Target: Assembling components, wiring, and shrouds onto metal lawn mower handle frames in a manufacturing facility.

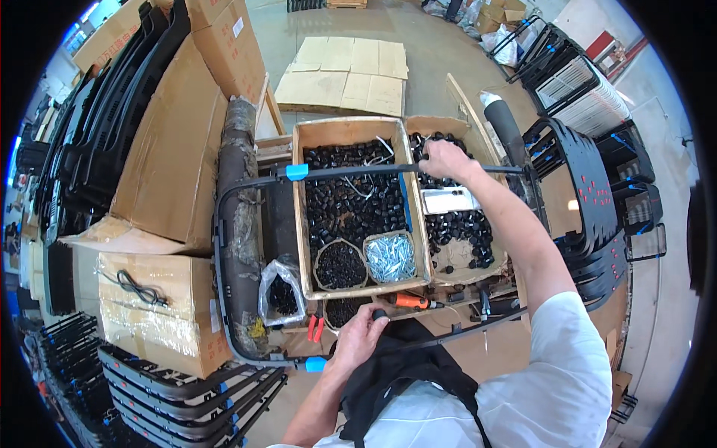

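My left hand (355, 337) is closed round a small black cap (379, 314) at the near side of the boxes. My right hand (446, 161) reaches over the far part of the right box (482, 273), its fingers bent down at the black caps; whatever they pinch is hidden. A large black tubular frame (358, 173) with blue clips (297, 172) lies across the boxes, its far bar passing by my right hand. In the left box (300, 216) are many black caps, a container of silver screws (389, 257) and one of small black parts (340, 266).
A plastic bag (282, 293) of black parts, red-handled pliers (316, 328) and an orange tool (411, 301) lie at the near edge. A wrapped roller (240, 224) and cartons (160, 306) stand left. Black panels (590, 183) stack at right; flattened cardboard (343, 75) lies beyond.
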Tool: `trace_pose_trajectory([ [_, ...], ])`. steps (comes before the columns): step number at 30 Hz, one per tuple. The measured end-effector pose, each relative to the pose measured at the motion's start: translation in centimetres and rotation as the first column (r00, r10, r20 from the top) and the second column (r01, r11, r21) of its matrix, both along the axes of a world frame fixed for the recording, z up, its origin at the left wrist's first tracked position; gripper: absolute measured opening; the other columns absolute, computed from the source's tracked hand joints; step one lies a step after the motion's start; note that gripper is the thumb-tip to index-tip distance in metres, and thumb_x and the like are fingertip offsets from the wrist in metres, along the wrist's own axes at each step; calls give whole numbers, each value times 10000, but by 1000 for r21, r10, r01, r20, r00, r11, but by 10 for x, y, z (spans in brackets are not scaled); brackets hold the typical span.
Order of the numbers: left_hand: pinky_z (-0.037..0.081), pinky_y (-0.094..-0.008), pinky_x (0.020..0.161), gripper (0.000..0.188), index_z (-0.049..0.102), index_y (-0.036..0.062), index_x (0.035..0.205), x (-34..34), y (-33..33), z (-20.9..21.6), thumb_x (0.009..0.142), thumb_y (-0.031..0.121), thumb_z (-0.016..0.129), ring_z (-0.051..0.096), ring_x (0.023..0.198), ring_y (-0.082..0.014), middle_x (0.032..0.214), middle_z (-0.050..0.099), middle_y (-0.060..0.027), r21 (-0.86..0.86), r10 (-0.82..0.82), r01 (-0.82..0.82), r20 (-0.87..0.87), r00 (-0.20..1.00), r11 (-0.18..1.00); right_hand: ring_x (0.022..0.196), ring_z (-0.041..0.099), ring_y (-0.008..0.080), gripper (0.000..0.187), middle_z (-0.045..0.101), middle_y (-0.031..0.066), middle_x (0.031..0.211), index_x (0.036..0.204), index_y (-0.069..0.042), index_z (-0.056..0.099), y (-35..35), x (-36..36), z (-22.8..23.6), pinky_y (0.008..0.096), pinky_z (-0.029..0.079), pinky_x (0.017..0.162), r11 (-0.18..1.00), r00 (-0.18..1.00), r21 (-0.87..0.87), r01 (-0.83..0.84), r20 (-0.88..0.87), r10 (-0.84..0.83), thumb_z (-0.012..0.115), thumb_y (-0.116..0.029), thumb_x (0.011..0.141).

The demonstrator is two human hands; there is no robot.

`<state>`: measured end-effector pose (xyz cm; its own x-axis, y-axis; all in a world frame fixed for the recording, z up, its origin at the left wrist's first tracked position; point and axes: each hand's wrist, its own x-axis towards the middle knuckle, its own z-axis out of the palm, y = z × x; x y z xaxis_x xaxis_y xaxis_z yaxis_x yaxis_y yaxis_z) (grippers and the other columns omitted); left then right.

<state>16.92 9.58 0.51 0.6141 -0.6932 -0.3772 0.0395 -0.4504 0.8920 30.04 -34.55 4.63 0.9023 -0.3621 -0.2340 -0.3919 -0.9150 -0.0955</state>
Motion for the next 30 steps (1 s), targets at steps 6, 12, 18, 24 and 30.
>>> trace_pose_trajectory([
  [6,556,-418,774,361,597,86,1335,-50,-6,4,1015,222,691,701,837,-301,951,705,-181,-53,66,-64,30,997,997,1061,729,423,485,750,263,1097,1060,-7,758,-3,6,-16,531,571,950,980,995,-195,-32,87,50,563,-447,1007],
  [12,509,-445,993,394,604,81,1352,-108,-26,-7,988,196,702,641,1128,-378,1225,707,-136,3,-33,33,36,999,999,1080,715,452,460,724,310,1133,1016,51,738,-20,28,-60,552,566,974,996,911,23,-91,407,74,564,-375,995],
  [18,500,-441,1031,356,622,90,1305,-147,-50,-12,974,182,719,637,1157,-363,1223,711,-116,-69,-27,37,140,990,997,1086,690,471,396,720,293,1087,1184,-33,711,-23,23,-79,572,548,957,996,890,-2,-84,450,76,508,-356,1076],
  [24,513,-434,1039,339,662,75,1269,-152,-64,-12,947,139,746,630,1198,-361,1261,700,-123,-53,-150,172,289,946,984,1050,708,465,436,739,303,1034,1175,33,707,-22,21,-58,563,564,924,994,954,74,-83,294,57,564,-354,1036],
  [30,510,-467,1019,345,683,113,1299,-153,-65,-7,957,152,716,636,1180,-363,1240,692,-163,-124,-140,204,400,906,971,1007,747,430,328,756,294,987,940,63,762,-20,14,-12,489,605,921,956,991,277,-101,-59,122,581,-207,899],
])
